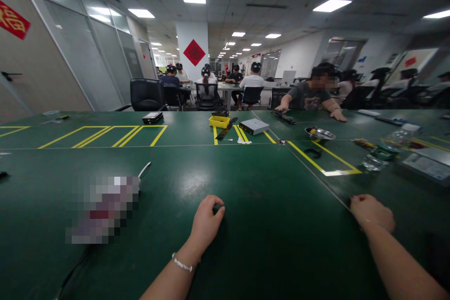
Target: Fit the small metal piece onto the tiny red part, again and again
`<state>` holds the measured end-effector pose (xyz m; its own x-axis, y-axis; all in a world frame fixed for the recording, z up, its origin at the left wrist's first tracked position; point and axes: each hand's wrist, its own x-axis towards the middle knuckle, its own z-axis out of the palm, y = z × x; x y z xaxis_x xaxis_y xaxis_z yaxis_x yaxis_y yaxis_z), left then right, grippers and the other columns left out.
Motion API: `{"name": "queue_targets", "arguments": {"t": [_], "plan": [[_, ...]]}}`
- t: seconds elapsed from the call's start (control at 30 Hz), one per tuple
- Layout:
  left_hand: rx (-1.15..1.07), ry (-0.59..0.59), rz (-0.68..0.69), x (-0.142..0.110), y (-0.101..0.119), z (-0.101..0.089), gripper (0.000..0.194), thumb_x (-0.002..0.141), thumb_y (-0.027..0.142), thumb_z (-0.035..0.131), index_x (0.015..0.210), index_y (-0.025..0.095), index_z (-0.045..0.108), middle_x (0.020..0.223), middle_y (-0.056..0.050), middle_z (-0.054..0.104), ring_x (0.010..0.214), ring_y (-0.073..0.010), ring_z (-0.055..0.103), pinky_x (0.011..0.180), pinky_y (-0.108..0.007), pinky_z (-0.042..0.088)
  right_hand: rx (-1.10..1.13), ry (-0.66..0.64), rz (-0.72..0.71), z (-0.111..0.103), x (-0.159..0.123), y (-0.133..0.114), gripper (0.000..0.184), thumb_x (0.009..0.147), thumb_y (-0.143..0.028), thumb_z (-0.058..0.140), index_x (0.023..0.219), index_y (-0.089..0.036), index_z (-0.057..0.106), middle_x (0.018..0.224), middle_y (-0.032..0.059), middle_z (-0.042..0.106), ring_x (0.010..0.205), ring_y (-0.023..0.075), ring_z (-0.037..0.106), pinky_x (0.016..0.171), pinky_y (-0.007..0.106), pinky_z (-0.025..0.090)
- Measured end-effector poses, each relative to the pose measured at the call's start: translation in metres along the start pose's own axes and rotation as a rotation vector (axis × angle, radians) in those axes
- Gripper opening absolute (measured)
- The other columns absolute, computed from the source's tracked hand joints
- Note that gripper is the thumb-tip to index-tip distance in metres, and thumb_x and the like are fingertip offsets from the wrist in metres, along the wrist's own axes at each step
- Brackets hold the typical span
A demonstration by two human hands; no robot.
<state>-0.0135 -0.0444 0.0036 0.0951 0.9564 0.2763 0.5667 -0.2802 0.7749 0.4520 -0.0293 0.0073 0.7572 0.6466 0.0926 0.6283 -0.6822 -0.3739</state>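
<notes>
My left hand (pixel 209 219) rests on the green table (pixel 253 243) in the lower middle of the view. Its fingers are loosely curled, the thumb close to the index finger, and nothing shows between them. A white bracelet (pixel 182 262) circles that wrist. Further right, my right hand (pixel 373 213) lies on the tabletop beside a seam, its fingers folded in like a loose fist with no object visible. To the left of my left hand lies a pixelated long object (pixel 105 211) with a white strap at its far end and a dark cord at its near end.
Across the table are a yellow tray (pixel 219 122), a grey box (pixel 253 126), a metal bowl (pixel 319 133) and a black box (pixel 152 117). A plastic bottle (pixel 383 153) lies at right. A co-worker (pixel 309 96) reaches over the far side near a dark tool (pixel 285 117).
</notes>
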Motion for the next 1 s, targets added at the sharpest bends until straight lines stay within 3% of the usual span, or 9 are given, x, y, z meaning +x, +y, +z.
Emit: {"name": "queue_targets", "arguments": {"t": [0.13, 0.27, 0.33, 0.43, 0.53, 0.63, 0.77, 0.9, 1.0], "plan": [[-0.008, 0.000, -0.015, 0.000, 0.001, 0.000, 0.011, 0.070, 0.020, 0.045, 0.077, 0.019, 0.054, 0.082, -0.002, 0.055, 0.082, -0.0161, 0.052, 0.075, -0.031, 0.040, -0.109, 0.021, 0.074, 0.001, -0.002, -0.001, 0.035, 0.068, -0.039, 0.039, 0.092, -0.022, 0.058, 0.096, 0.0193, 0.054, 0.094, 0.0334, 0.048, 0.056, 0.041, 0.039], [-0.023, 0.021, -0.048, 0.000, 0.002, 0.002, 0.019, 0.070, 0.019, 0.046, 0.087, 0.020, 0.054, 0.090, -0.003, 0.056, 0.088, -0.0169, 0.052, 0.078, -0.033, 0.040, -0.181, 0.260, -0.383, 0.007, -0.049, -0.050, 0.034, 0.073, -0.032, 0.037, 0.097, -0.019, 0.055, 0.108, 0.0165, 0.049, 0.109, 0.0292, 0.039, 0.081, 0.045, 0.034], [-0.044, 0.030, -0.056, -0.001, 0.002, 0.003, 0.026, 0.069, 0.018, 0.046, 0.095, 0.021, 0.053, 0.101, -0.004, 0.055, 0.095, -0.0175, 0.051, 0.082, -0.034, 0.040, -0.123, 0.154, -0.751, 0.015, -0.092, -0.087, 0.037, 0.074, -0.031, 0.037, 0.102, -0.014, 0.054, 0.112, 0.0143, 0.049, 0.114, 0.0248, 0.034, 0.093, 0.040, 0.027], [-0.082, -0.001, -0.050, -0.003, 0.001, 0.004, 0.036, 0.070, 0.018, 0.046, 0.106, 0.022, 0.048, 0.115, -0.004, 0.050, 0.103, -0.0170, 0.049, 0.088, -0.034, 0.037, 0.030, -0.152, -1.056, 0.028, -0.167, -0.138, 0.041, 0.078, -0.034, 0.035, 0.113, -0.020, 0.049, 0.123, 0.0053, 0.043, 0.119, 0.0204, 0.027, 0.098, 0.038, 0.022], [-0.101, -0.070, -0.049, -0.005, 0.000, 0.005, 0.045, 0.070, 0.017, 0.047, 0.115, 0.023, 0.042, 0.119, -0.004, 0.048, 0.103, -0.0159, 0.049, 0.091, -0.034, 0.036, 0.155, -0.390, -1.170, 0.039, -0.229, -0.169, 0.044, 0.077, -0.036, 0.037, 0.119, -0.028, 0.042, 0.129, -0.0014, 0.036, 0.122, 0.0206, 0.022, 0.100, 0.041, 0.017], [-0.088, -0.111, -0.053, -0.005, 0.001, 0.006, 0.049, 0.069, 0.017, 0.048, 0.116, 0.023, 0.042, 0.122, -0.005, 0.046, 0.104, -0.0167, 0.049, 0.093, -0.035, 0.034, 0.292, -0.443, -1.185, 0.043, -0.257, -0.182, 0.040, 0.075, -0.037, 0.039, 0.114, -0.036, 0.046, 0.125, -0.0057, 0.041, 0.119, 0.0201, 0.030, 0.099, 0.041, 0.019], [-0.123, -0.113, -0.095, -0.004, 0.001, 0.004, 0.050, 0.069, 0.017, 0.048, 0.118, 0.023, 0.039, 0.118, -0.006, 0.050, 0.104, -0.0168, 0.050, 0.090, -0.034, 0.036, 0.336, -0.341, -1.161, 0.039, -0.232, -0.180, 0.033, 0.071, -0.038, 0.047, 0.102, -0.035, 0.056, 0.110, -0.0036, 0.055, 0.106, 0.0183, 0.045, 0.093, 0.034, 0.032], [-0.143, -0.105, -0.164, -0.003, -0.001, 0.002, 0.051, 0.069, 0.015, 0.049, 0.119, 0.023, 0.037, 0.105, -0.006, 0.058, 0.103, -0.0172, 0.050, 0.089, -0.035, 0.037, 0.013, -0.178, -0.970, 0.027, -0.159, -0.153, 0.037, 0.073, -0.034, 0.044, 0.107, -0.025, 0.054, 0.109, 0.0065, 0.054, 0.104, 0.0186, 0.046, 0.089, 0.029, 0.034], [-0.154, -0.072, -0.144, -0.001, -0.005, 0.004, 0.053, 0.066, 0.007, 0.047, 0.116, 0.023, 0.040, 0.112, -0.006, 0.052, 0.101, -0.0158, 0.051, 0.085, -0.032, 0.040, -0.156, -0.038, -0.757, 0.013, -0.102, -0.114, 0.040, 0.074, -0.021, 0.037, 0.111, -0.013, 0.051, 0.111, 0.0167, 0.050, 0.105, 0.0270, 0.043, 0.085, 0.040, 0.033]]}}
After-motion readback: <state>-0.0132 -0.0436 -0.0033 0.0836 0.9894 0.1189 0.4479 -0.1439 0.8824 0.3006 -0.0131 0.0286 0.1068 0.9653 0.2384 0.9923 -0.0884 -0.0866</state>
